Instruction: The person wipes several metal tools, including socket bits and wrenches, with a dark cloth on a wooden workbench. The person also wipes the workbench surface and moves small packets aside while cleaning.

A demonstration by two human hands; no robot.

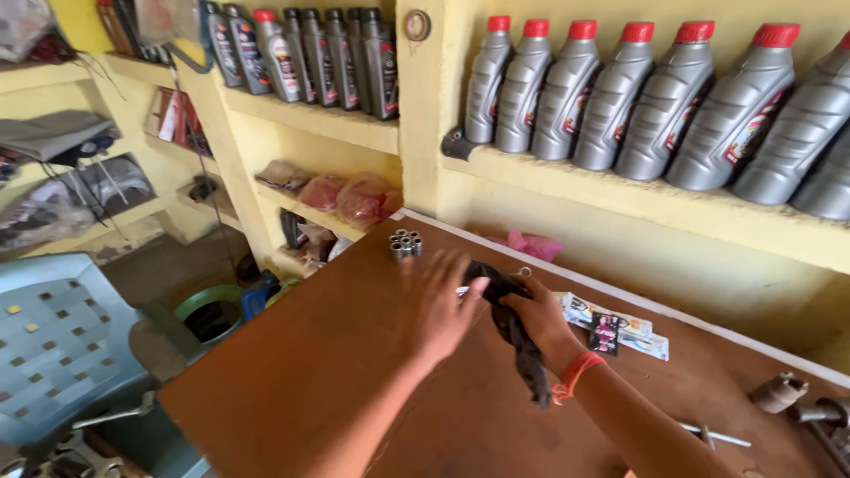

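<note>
The right hand (542,320) grips a dark, greasy cloth rag (513,327), its long axis hanging toward the brown wooden bench (301,372); the left hand (438,305), fingers spread open, touches its upper end.

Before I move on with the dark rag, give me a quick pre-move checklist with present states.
1. Right hand grips the dark rag: ok.
2. Left hand free, open flat beside the rag: ok.
3. Anything wrapped inside the rag: cannot tell.
4. Cluster of small metal cylinders standing apart from both hands: ok.
5. Rag's hanging tail clear of the brown tabletop: cannot tell.
6. Flat printed packets lie close beside the right hand, so the space there is tight: not ok.
</note>
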